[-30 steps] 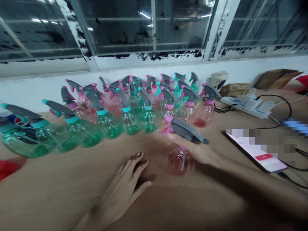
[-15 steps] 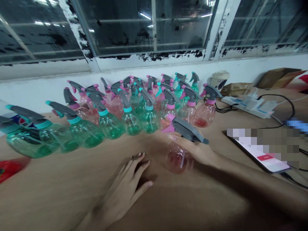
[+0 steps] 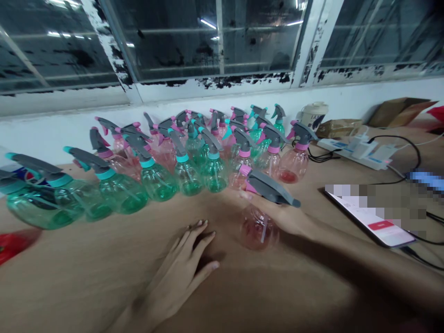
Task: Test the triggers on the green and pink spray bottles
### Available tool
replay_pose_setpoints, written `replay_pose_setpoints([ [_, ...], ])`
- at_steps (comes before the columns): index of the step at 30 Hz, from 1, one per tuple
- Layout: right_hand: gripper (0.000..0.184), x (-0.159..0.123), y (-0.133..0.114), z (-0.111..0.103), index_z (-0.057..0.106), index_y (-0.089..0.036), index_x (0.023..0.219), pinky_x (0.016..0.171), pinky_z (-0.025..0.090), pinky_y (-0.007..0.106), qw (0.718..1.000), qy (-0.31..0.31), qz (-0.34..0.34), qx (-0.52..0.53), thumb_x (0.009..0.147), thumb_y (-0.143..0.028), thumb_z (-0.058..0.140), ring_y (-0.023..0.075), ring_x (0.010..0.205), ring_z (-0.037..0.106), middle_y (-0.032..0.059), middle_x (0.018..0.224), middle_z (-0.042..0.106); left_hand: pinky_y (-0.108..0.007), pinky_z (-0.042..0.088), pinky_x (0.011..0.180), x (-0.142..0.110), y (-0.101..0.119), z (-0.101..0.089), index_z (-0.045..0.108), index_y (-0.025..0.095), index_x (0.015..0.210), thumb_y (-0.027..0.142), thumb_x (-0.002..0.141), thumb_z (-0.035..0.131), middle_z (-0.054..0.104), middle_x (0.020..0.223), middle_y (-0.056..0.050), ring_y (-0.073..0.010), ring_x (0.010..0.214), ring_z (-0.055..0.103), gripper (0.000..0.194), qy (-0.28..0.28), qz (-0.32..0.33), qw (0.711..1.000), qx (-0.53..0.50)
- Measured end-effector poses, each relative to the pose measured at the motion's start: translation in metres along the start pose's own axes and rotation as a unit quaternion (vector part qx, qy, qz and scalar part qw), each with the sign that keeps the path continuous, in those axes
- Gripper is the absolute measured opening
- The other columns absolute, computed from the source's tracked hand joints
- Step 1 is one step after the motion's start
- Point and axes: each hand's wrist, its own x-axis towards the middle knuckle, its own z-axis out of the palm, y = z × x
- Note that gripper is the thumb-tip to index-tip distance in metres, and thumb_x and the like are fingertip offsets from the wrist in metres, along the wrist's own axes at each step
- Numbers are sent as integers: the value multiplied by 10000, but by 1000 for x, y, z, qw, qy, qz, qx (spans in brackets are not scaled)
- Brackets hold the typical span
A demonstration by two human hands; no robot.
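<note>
My right hand (image 3: 274,208) is wrapped round the neck of a pink spray bottle (image 3: 258,233) with a grey and pink trigger head. The bottle stands upright on the wooden table (image 3: 104,286), its nozzle pointing to the upper left. My right fingers are partly hidden behind the neck. To its left, my left hand (image 3: 183,263) lies flat on the table with fingers spread, holding nothing. Beyond both hands stand several more spray bottles; a green one (image 3: 217,173) and a pink one (image 3: 294,162) are among the nearest.
A tablet or phone (image 3: 374,219) with a lit screen lies at the right. Behind it are a white power strip (image 3: 354,152) with cables, a white cup (image 3: 312,113) and a cardboard box (image 3: 398,111). Something red (image 3: 14,245) lies at the left edge.
Near the trigger of the held bottle, my right fingers have shifted slightly and the pink trigger sits closer to the head. My left hand stays in place; the view has moved slightly.
</note>
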Motion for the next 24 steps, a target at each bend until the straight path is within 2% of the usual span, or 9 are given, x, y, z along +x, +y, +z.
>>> replay_pose_setpoints([
  [3, 149, 0, 0, 0, 598, -221, 810, 648, 484, 305, 1000, 1, 8, -6, 755, -356, 629, 162, 698, 566, -2, 734, 602, -488, 385, 1003, 1, 1, -2, 431, 265, 1302, 500, 894, 457, 401, 1408, -55, -276, 1257, 403, 472, 1, 4, 1000, 0],
  [8, 168, 0, -1, 0, 584, -225, 872, 636, 473, 312, 999, -10, -3, 30, 765, -355, 594, 158, 675, 554, 4, 746, 595, -490, 391, 997, 1, 0, -2, 428, 268, 1303, 503, 894, 457, 395, 1412, -54, -278, 1253, 405, 472, -5, 1, 1000, 3],
  [13, 53, -2, 1, 0, 536, -218, 751, 541, 423, 264, 1000, -16, -1, 25, 758, -265, 560, 117, 570, 468, -30, 643, 501, -483, 385, 1003, -1, -1, 1, 411, 264, 1314, 491, 903, 449, 373, 1425, -54, -272, 1267, 385, 471, -5, 3, 1000, 2],
  [16, 81, -3, 2, -1, 493, -216, 709, 514, 393, 246, 999, -17, -4, 32, 749, -240, 559, 103, 547, 425, -40, 625, 460, -480, 386, 1001, -1, -1, 1, 422, 266, 1306, 495, 901, 451, 382, 1421, -51, -273, 1259, 394, 466, -1, 2, 1000, 1],
  [21, 92, -3, 2, -1, 509, -207, 732, 527, 391, 254, 999, -17, 22, 28, 767, -277, 557, 111, 555, 435, -32, 625, 467, -480, 382, 1004, -1, 0, 0, 424, 261, 1309, 493, 896, 462, 388, 1416, -46, -276, 1262, 393, 475, -6, 2, 1000, 8],
  [24, 121, -2, 0, -1, 474, -206, 693, 509, 370, 239, 999, -16, 7, 29, 756, -264, 560, 98, 543, 410, -42, 614, 438, -478, 371, 1015, -1, -1, 1, 418, 267, 1315, 502, 895, 459, 378, 1423, -41, -272, 1270, 381, 482, -6, 1, 1000, 11],
])
